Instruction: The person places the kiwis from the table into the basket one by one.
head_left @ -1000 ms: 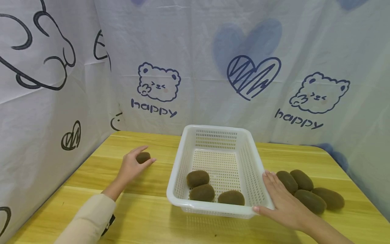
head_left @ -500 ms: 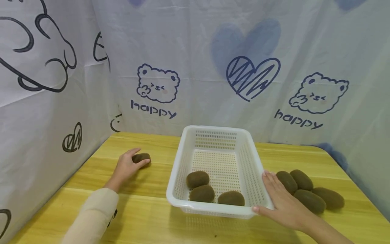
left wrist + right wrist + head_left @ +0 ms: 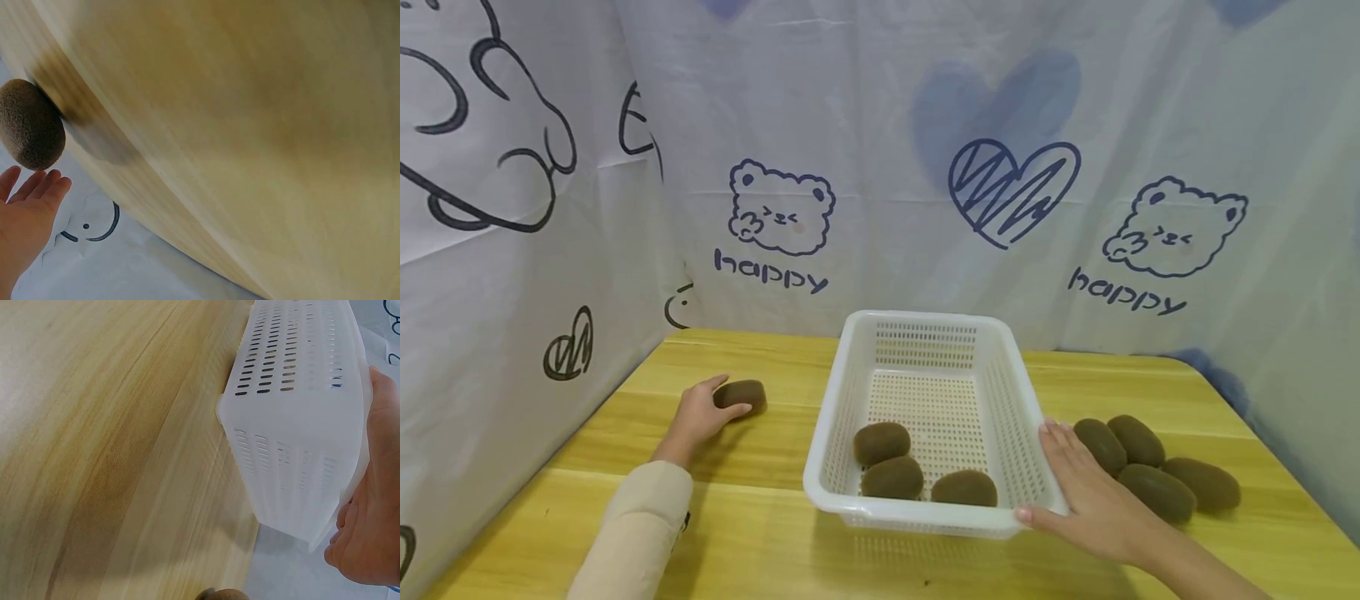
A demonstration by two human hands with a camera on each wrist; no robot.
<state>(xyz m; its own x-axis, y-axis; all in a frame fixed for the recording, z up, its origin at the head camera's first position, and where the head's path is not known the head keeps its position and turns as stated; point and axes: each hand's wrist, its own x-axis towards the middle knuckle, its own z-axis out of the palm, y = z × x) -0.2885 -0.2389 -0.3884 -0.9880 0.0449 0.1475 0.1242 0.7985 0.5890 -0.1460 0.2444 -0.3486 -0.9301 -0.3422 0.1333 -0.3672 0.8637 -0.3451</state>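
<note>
In the head view a brown kiwi (image 3: 742, 395) rests on the left part of the table, and my left hand (image 3: 698, 414) is around its left end, thumb in front. The left wrist view shows that kiwi (image 3: 31, 125) a little apart from the extended fingertips of my left hand (image 3: 28, 215). My right hand (image 3: 1093, 500) lies at the near right corner of a white perforated plastic basket (image 3: 823, 425), fingers straight along the right rim and thumb on the front rim. Inside the basket, toward its front, lie three kiwis (image 3: 892, 478).
Several more kiwis (image 3: 1157, 493) sit grouped on the wooden table (image 3: 760, 533), right of the basket and close beside my right hand. A white cloth (image 3: 895, 258) with printed bears and hearts hangs behind the table and along its sides.
My left hand has drawn back to the left and its fingers have come off the kiwi, so more of the kiwi shows. The right hand and basket have stayed put.
</note>
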